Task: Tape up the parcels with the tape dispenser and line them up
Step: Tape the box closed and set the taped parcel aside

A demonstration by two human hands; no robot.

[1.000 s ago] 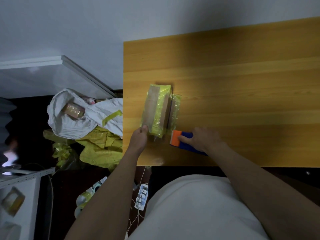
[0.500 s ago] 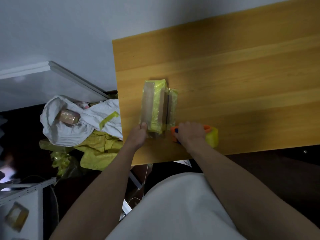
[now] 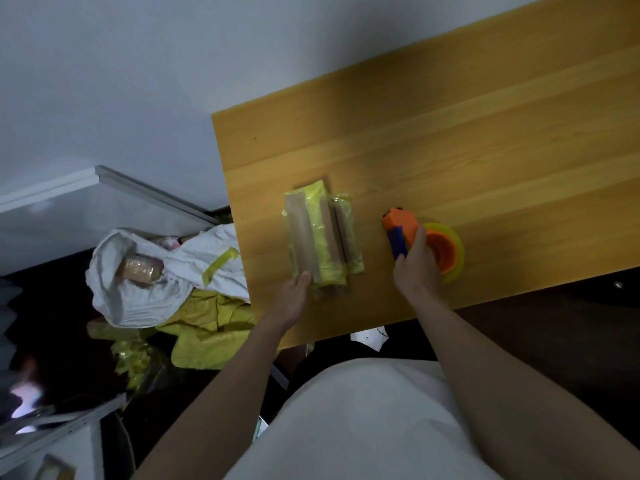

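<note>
- I look down on a yellow wooden table (image 3: 450,140) set against a pale wall; its left end sits near the middle of my view, and the floor beyond it is dark and cluttered.
- The parcels (image 3: 320,237) lie near the table's left end, two brown boxes banded in yellow tape and touching side by side, long edges pointing away from me; lying flush like that, I judge they are already being squared into a row.
- My left hand (image 3: 294,299) rests at the near end of the taller parcel, thumb touching its corner; the fingers are hidden, so I cannot tell how they lie; I take it the hand steadies the box so it cannot slide.
- My right hand (image 3: 417,268) grips the tape dispenser (image 3: 408,233) by its blue handle, fingers curled round it; the orange head and yellow roll rest on the table, near the parcels but apart, which suggests to me the tool is parked between strips.
- Left of the table a white sack (image 3: 138,292) holds another wrapped box (image 3: 138,270), over a heap of yellow wrapping (image 3: 207,334); probably the supply still to tape.
</note>
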